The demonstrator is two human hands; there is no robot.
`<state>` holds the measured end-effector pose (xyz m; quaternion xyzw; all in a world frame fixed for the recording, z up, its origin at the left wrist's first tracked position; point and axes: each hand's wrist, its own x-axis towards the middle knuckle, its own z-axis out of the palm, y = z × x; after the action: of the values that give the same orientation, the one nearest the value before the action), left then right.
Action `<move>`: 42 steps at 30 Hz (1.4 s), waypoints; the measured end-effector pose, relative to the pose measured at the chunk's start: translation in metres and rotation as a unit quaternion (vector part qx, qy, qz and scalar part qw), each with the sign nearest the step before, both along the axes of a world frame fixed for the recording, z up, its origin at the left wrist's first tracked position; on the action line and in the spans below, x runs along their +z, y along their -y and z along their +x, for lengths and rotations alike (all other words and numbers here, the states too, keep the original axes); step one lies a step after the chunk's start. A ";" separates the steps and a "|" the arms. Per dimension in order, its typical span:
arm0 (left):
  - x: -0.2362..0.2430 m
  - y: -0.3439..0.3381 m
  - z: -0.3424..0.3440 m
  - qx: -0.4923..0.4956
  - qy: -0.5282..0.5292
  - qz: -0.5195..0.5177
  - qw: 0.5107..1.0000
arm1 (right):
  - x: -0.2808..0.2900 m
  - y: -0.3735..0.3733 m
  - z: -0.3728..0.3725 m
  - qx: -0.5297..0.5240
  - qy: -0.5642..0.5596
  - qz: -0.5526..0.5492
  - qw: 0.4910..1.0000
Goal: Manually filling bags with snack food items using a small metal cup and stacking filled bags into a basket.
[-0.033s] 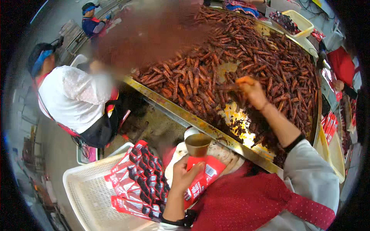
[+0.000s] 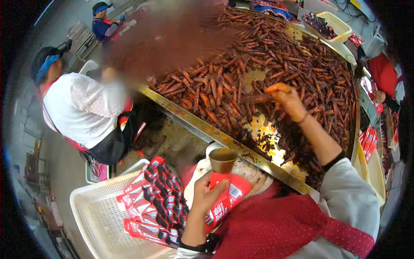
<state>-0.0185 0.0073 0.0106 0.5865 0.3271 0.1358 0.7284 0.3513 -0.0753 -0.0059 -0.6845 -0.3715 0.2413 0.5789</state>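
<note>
Low in the middle, my left hand (image 2: 206, 192) is closed on a red printed pouch (image 2: 232, 190). A brownish metal funnel-like cup (image 2: 223, 160) stands at the pouch's upper edge; whether it sits inside the mouth is hidden by my fingers. Above the tray, my right hand (image 2: 290, 102) is closed on a dark reddish-brown food stick (image 2: 258, 99), pinched at its right end. Beneath it lies a heap of similar sauce-coated sticks (image 2: 215, 86) in a wide metal-edged tray (image 2: 185, 119). A yellow-stained, shiny patch of tray bottom shows below my right hand.
At lower left a white plastic basket (image 2: 99, 224) holds several red filled pouches (image 2: 155, 200). A person in white (image 2: 82, 110) works at the tray's left, another (image 2: 103, 23) farther back. Crates (image 2: 334, 26) stand at upper right. A brown blur covers the tray's upper left.
My right hand has shifted slightly right with the food stick. My left hand, the pouch and the metal cup have barely moved.
</note>
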 end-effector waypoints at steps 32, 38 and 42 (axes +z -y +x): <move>-0.062 0.025 -0.084 0.048 -0.168 0.516 0.838 | 0.079 0.028 -0.128 0.153 -0.140 0.004 0.978; -0.118 0.004 -0.063 -0.013 -0.171 0.352 0.920 | 0.076 0.040 -0.118 0.139 -0.133 -0.018 0.981; -0.061 0.017 -0.050 -0.063 -0.223 0.459 0.857 | 0.055 0.051 -0.113 0.129 -0.164 -0.078 0.975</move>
<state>-0.0690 -0.0096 -0.0506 0.8883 0.3441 0.0899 0.2907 0.2387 -0.1266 0.0490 -0.6249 -0.3363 0.4514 0.5410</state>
